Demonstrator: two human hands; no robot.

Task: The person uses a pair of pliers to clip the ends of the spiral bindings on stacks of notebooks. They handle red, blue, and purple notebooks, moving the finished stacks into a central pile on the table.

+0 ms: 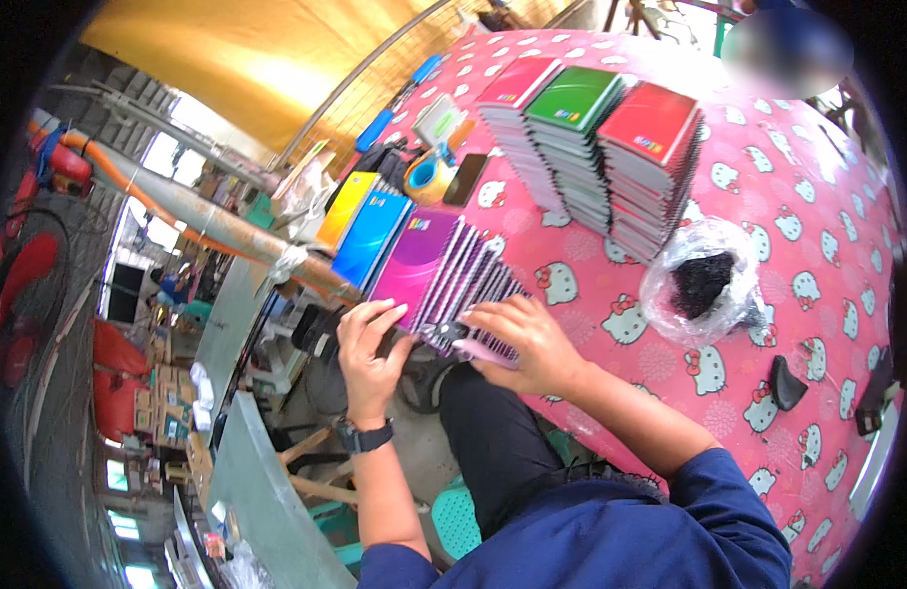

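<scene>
A leaning stack of spiral notebooks with a purple cover [414, 257] on top sits at the near left of the table. My left hand [372, 348], with a dark watch on its wrist, pinches the near corner of the purple notebook. My right hand [527, 339] is closed around a small pink and black hand tool [489, 353], held against the spiral edge of the purple stack. The exact kind of tool is partly hidden by my fingers. Beside the purple stack stand notebooks with a blue cover [373, 236] and a yellow cover [346, 208].
Tall notebook piles topped in pink-red [520, 80], green [574, 96] and red [650, 120] stand farther back. A clear plastic bag [660, 294] of black pieces lies right. Tape rolls [429, 181] and a phone [465, 181] lie behind the purple stack. A metal pipe [213, 211] runs left.
</scene>
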